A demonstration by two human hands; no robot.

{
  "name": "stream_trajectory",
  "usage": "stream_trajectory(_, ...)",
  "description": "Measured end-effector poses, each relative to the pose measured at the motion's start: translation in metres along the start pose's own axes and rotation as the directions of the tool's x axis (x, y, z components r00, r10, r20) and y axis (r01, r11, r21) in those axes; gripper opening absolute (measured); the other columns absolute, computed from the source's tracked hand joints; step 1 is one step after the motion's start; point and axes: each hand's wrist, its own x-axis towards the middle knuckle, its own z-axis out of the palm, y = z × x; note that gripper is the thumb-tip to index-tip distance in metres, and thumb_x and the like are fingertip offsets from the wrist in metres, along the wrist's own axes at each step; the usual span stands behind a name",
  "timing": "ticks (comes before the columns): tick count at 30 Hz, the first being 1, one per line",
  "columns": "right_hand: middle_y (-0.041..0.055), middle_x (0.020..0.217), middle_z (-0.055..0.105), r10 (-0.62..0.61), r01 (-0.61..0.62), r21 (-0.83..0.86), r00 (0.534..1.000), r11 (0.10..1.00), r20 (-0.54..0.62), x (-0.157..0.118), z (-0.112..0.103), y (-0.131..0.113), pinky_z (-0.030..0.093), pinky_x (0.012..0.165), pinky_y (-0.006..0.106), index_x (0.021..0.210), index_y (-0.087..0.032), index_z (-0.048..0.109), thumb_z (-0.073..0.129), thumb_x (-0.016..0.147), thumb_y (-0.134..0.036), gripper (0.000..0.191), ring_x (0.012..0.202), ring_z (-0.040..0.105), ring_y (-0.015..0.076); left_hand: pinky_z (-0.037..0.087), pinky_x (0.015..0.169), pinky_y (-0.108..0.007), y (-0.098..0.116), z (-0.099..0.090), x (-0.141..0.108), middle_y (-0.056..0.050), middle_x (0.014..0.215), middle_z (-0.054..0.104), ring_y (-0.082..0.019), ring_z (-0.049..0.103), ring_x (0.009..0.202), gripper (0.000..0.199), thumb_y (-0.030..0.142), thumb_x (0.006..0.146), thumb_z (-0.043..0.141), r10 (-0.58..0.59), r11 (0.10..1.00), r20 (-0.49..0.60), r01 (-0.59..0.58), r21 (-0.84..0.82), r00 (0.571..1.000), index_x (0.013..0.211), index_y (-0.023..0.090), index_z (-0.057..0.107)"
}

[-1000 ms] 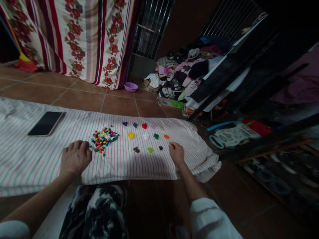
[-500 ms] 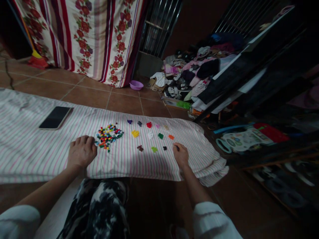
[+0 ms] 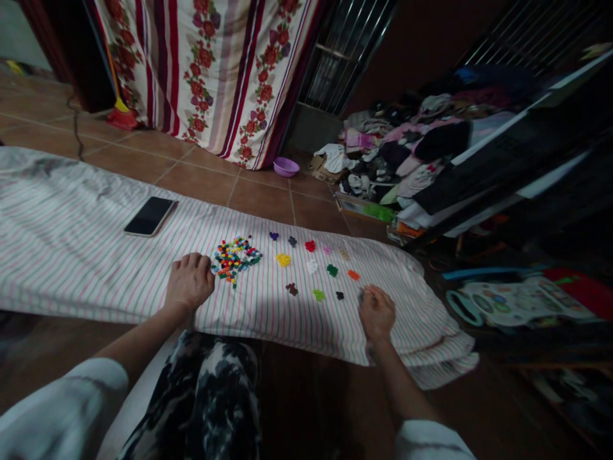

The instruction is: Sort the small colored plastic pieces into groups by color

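Small mixed-colour pieces lie in a loose pile (image 3: 234, 257) on the striped cloth (image 3: 268, 319). My left hand (image 3: 190, 281) rests on the cloth at the pile's left edge, fingers bent; anything under it is hidden. Right of the pile are small single-colour heaps, among them yellow (image 3: 283, 260), red (image 3: 310, 245), dark green (image 3: 332, 270), orange (image 3: 353, 275), brown (image 3: 292, 289), lime green (image 3: 318, 294) and black (image 3: 340, 296). My right hand (image 3: 377, 312) is closed at the right of the black and orange heaps, fingertips pinched together; what they hold is too small to name.
A phone (image 3: 150, 216) lies on the cloth at the left. Beyond the cloth are a purple basin (image 3: 286, 167), a floral curtain (image 3: 225, 76) and heaped clothes (image 3: 397, 137). A colourful toy board (image 3: 517, 300) is at the right.
The whole view has shifted, so the cloth and pieces appear further right. My right hand has turned, its fingertips now pinched near the orange heap. My left hand stays beside the pile.
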Motion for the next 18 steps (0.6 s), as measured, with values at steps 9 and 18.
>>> stream_trajectory(9, 0.0084, 0.092, 0.069, 0.000, -0.039, 0.191, 0.980, 0.981, 0.201, 0.029, 0.014, -0.098, 0.050, 0.081, 0.037, 0.095, -0.020, 0.068, 0.048, 0.085, -0.042, 0.032, 0.082, 0.061, 0.0201, 0.034, 0.080, -0.042, 0.002, -0.003, 0.001, -0.013, 0.101, 0.059, -0.029, 0.051, 0.098, 0.025, 0.027, 0.087, 0.038, -0.009, 1.000, 0.027, 0.009, -0.021, 1.000, 0.097, 0.018, 0.060)
stream_trajectory(18, 0.0062, 0.092, 0.064, -0.314, 0.032, 0.445, 0.753, 0.895, 0.578, 0.016, 0.069, -0.210, 0.049, 0.076, 0.029, 0.094, -0.021, 0.070, 0.048, 0.087, -0.027, 0.024, 0.084, 0.060, 0.0169, 0.034, 0.082, -0.043, 0.001, -0.001, 0.001, -0.014, 0.102, 0.059, -0.029, 0.050, 0.100, 0.028, 0.027, 0.086, 0.039, -0.019, 0.998, 0.028, 0.021, -0.060, 0.999, 0.101, 0.017, 0.060)
